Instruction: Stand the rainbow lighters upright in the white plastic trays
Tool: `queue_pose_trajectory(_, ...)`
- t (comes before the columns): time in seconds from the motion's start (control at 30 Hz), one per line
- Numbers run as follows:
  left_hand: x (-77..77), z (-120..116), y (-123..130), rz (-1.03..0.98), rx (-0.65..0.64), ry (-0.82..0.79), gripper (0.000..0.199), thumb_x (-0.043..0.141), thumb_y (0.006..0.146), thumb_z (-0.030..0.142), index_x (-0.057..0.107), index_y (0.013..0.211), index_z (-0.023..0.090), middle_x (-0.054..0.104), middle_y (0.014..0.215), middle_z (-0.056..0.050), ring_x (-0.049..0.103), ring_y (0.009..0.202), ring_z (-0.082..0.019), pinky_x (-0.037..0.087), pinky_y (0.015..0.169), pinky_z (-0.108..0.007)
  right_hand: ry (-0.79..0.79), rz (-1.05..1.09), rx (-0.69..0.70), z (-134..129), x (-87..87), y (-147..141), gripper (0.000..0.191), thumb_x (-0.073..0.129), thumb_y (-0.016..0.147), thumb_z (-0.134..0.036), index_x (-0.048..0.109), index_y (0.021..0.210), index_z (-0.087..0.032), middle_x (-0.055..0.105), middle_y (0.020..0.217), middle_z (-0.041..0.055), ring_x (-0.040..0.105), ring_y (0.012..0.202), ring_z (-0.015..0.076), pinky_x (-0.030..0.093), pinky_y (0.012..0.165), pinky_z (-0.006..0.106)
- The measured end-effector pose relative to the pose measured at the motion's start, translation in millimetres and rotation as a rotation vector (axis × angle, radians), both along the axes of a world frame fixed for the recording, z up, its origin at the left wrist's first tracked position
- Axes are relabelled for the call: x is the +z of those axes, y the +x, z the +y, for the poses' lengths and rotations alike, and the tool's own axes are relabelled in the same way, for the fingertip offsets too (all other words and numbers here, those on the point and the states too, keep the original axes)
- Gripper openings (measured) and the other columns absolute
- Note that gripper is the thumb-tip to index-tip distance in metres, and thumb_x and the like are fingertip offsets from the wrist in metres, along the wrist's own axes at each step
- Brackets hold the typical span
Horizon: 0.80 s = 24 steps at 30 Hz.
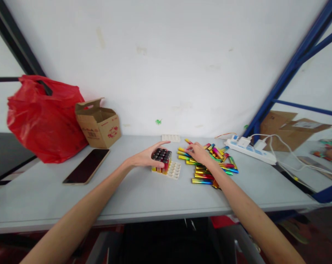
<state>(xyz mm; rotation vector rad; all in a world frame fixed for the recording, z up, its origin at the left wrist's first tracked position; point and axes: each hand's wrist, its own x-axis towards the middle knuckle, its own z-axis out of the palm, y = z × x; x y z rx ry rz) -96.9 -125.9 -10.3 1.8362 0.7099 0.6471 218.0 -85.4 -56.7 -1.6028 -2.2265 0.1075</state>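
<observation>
"From here, what do you see?"

"I see the counter (144, 200), a red bag (46, 117) at its left end, a box (107, 130) beside it, and a pile of shiny tubes (206, 176) to the right."

"And the hands?"

"The left hand (146, 157) is spread wide; the right hand (198, 151) curls over the pile's far left edge, and I can't tell whether it pinches anything. By the left hand sits a white tray (174, 171), its black-capped tubes (162, 157) upright between thumb and fingers."

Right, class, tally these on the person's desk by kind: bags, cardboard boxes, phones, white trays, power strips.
Red bag: 1
Cardboard box: 1
Phone: 1
White trays: 2 (front tray, back tray)
Power strip: 1
Total: 6
</observation>
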Motion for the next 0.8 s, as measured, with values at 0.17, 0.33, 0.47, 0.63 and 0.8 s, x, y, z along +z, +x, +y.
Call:
queue_pose_trajectory(0.17, -6.6, 8, 6, -0.219, 0.151, -0.107, 0.071, 0.058, 0.089, 0.075, 0.062, 0.14, 0.026, 0.074, 0.123, -0.009, 0.064, 0.12, -0.031, 0.047, 0.096, -0.038, 0.015, 0.069, 0.009, -3, 1.9, 2, 0.014, 0.061, 0.102, -0.027, 0.067, 0.108, -0.017, 0.075, 0.101, 0.0103, 0.069, 0.097, 0.0245, 0.051, 0.09, 0.036)
queue_pose_trajectory(0.33, -13.7, 10, 16, -0.232, 0.319, -0.151, 0.068, 0.057, 0.089, 0.077, 0.073, 0.12, 0.02, 0.078, 0.112, -0.01, 0.068, 0.109, -0.031, 0.046, 0.092, -0.038, 0.1, 0.403, 0.034, -4, 7.4, -3, 0.011, 0.066, 0.094, -0.027, 0.068, 0.101, -0.018, 0.075, 0.104, 0.0093, 0.069, 0.096, 0.0229, 0.053, 0.094, 0.04)
queue_pose_trajectory(0.47, -18.5, 8, 23, -0.214, 0.337, -0.178, 0.067, 0.072, 0.079, 0.074, 0.076, 0.117, 0.019, 0.079, 0.114, -0.01, 0.069, 0.105, -0.03, 0.048, 0.092, -0.037, -0.04, 0.938, 0.105, -11, 15.4, -14, 0.035, 0.075, 0.085, -0.049, 0.07, 0.107, -0.022, 0.073, 0.099, 0.004, 0.068, 0.088, 0.02, 0.058, 0.085, 0.038)
queue_pose_trajectory(0.63, -19.3, 6, 26, -0.223, 0.295, -0.288, 0.064, 0.082, 0.071, 0.067, 0.08, 0.111, 0.016, 0.081, 0.108, -0.011, 0.071, 0.098, -0.028, 0.051, 0.087, -0.034, -0.274, 1.36, 0.161, -25, 25.7, -28, 0.045, 0.088, 0.07, -0.057, 0.073, 0.093, -0.022, 0.072, 0.092, 0.0015, 0.069, 0.094, 0.0191, 0.057, 0.088, 0.033)
queue_pose_trajectory(0.8, -23.4, 8, 25, -0.265, 0.312, -0.379, 0.067, 0.08, 0.07, 0.073, 0.082, 0.104, 0.015, 0.082, 0.097, -0.012, 0.073, 0.087, -0.027, 0.054, 0.081, -0.035, -0.465, 1.538, 0.243, -38, 32.1, -37, 0.05, 0.087, 0.071, -0.063, 0.063, 0.093, -0.025, 0.07, 0.088, -0.0011, 0.07, 0.083, 0.0183, 0.059, 0.081, 0.035)
